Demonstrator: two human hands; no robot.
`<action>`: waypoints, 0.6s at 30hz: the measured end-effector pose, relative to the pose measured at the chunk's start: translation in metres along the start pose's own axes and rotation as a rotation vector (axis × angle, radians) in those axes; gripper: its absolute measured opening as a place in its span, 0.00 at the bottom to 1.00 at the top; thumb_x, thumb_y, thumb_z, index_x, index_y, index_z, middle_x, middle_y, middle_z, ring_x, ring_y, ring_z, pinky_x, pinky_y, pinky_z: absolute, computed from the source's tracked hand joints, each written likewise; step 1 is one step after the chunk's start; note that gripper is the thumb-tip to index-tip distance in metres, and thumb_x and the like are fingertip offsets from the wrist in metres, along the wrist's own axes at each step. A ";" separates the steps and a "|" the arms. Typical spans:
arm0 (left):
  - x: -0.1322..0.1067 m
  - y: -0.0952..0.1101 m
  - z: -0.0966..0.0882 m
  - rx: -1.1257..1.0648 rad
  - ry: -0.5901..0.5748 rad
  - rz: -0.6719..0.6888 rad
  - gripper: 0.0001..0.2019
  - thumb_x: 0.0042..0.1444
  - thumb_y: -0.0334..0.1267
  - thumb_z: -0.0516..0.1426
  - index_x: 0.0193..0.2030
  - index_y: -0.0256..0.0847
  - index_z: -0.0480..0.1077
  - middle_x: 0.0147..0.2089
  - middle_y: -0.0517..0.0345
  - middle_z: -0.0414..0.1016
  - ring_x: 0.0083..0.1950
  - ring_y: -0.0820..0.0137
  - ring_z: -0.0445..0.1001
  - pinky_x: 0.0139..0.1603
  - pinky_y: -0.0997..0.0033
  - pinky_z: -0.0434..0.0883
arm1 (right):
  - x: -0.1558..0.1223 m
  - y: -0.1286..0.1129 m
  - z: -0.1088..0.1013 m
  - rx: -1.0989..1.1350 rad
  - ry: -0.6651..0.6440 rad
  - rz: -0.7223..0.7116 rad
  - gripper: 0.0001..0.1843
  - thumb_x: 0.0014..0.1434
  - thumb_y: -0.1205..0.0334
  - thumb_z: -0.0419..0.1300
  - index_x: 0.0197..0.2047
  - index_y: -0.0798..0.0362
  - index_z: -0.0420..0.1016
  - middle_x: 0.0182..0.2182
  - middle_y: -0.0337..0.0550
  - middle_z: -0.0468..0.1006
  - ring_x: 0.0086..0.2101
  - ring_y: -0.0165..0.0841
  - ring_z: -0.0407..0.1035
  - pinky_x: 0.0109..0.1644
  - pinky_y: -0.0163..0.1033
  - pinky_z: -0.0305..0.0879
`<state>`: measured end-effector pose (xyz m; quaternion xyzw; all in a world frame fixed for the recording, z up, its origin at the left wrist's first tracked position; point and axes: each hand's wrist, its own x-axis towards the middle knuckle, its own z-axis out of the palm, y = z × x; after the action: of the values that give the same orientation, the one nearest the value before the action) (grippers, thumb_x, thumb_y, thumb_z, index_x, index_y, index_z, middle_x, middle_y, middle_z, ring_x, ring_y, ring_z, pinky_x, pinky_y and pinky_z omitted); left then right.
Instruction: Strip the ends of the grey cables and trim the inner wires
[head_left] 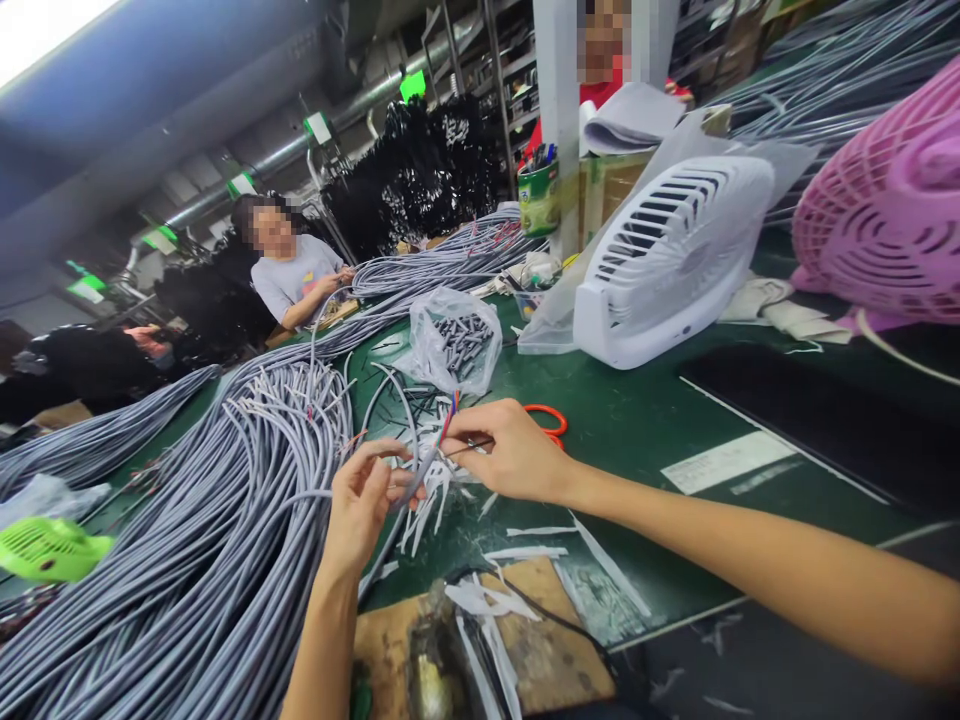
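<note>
My left hand (365, 498) pinches a grey cable (417, 472) just below its stripped end, where thin coloured wires (450, 408) fan out. My right hand (506, 450) is closed in a pinch on those inner wires, right beside the left hand. Both hands hover above the green table (637, 420), over a scatter of cut grey sheath pieces (427, 510). An orange-handled pair of scissors (551, 420) lies just behind my right hand.
A large heap of grey cables (202, 540) fills the left. A plastic bag of small grey parts (454, 340), a white fan (667, 260) and a pink fan (892, 200) stand behind. A person in a grey shirt (289, 270) works further down; another stands behind.
</note>
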<state>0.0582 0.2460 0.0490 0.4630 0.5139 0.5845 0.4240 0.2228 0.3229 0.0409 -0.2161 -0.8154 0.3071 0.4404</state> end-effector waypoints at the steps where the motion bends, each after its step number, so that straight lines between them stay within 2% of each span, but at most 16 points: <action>1: 0.000 0.000 0.000 0.036 -0.040 -0.025 0.21 0.39 0.49 0.65 0.38 0.37 0.71 0.33 0.55 0.71 0.22 0.76 0.69 0.20 0.77 0.65 | 0.000 0.000 0.000 -0.002 0.002 -0.014 0.11 0.49 0.71 0.54 0.18 0.57 0.68 0.15 0.32 0.60 0.18 0.22 0.51 0.25 0.29 0.49; 2: 0.000 -0.001 0.001 0.091 -0.075 -0.045 0.23 0.39 0.48 0.65 0.39 0.36 0.72 0.32 0.55 0.71 0.21 0.78 0.67 0.20 0.78 0.64 | 0.000 0.000 0.001 -0.007 0.001 -0.030 0.10 0.50 0.71 0.54 0.18 0.57 0.67 0.15 0.33 0.61 0.19 0.22 0.51 0.26 0.29 0.49; 3: 0.000 -0.002 0.002 0.155 -0.097 -0.051 0.21 0.39 0.48 0.65 0.36 0.34 0.73 0.27 0.57 0.70 0.20 0.79 0.63 0.19 0.79 0.61 | 0.000 0.001 0.002 -0.014 -0.002 -0.043 0.10 0.50 0.72 0.53 0.19 0.57 0.67 0.16 0.33 0.62 0.19 0.22 0.52 0.26 0.29 0.49; 6: -0.002 -0.004 0.007 0.338 -0.030 0.078 0.15 0.44 0.46 0.62 0.21 0.33 0.73 0.17 0.62 0.61 0.19 0.79 0.57 0.19 0.79 0.57 | -0.002 0.001 0.005 -0.024 -0.025 -0.033 0.10 0.48 0.73 0.53 0.18 0.56 0.63 0.16 0.32 0.60 0.20 0.22 0.51 0.25 0.29 0.48; 9: -0.006 -0.007 0.014 0.535 0.162 0.320 0.08 0.45 0.40 0.62 0.24 0.36 0.76 0.18 0.62 0.64 0.21 0.77 0.60 0.21 0.77 0.58 | -0.006 0.000 0.012 0.015 -0.038 0.004 0.13 0.47 0.73 0.52 0.16 0.54 0.56 0.14 0.30 0.53 0.18 0.22 0.47 0.24 0.29 0.45; 12: -0.009 -0.010 0.019 0.738 0.250 0.473 0.06 0.48 0.37 0.60 0.27 0.39 0.77 0.19 0.62 0.66 0.21 0.76 0.61 0.21 0.77 0.58 | -0.014 -0.004 0.021 0.055 0.005 -0.034 0.13 0.45 0.74 0.51 0.16 0.53 0.52 0.14 0.29 0.52 0.18 0.22 0.46 0.23 0.29 0.44; 16: -0.010 -0.015 0.020 0.780 0.264 0.468 0.08 0.50 0.38 0.58 0.27 0.39 0.77 0.20 0.60 0.68 0.21 0.75 0.64 0.22 0.77 0.61 | -0.023 -0.008 0.030 0.029 0.077 -0.133 0.12 0.48 0.73 0.49 0.18 0.53 0.54 0.15 0.31 0.55 0.18 0.23 0.48 0.23 0.30 0.45; 18: -0.009 -0.016 0.019 0.748 0.261 0.444 0.08 0.49 0.39 0.58 0.27 0.38 0.77 0.21 0.59 0.70 0.22 0.74 0.66 0.22 0.77 0.62 | -0.026 -0.010 0.031 -0.030 0.068 -0.164 0.11 0.49 0.73 0.49 0.18 0.53 0.57 0.16 0.32 0.59 0.18 0.24 0.50 0.24 0.30 0.46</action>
<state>0.0788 0.2428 0.0333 0.6056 0.6273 0.4890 0.0239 0.2092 0.2899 0.0198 -0.1654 -0.8195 0.2503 0.4883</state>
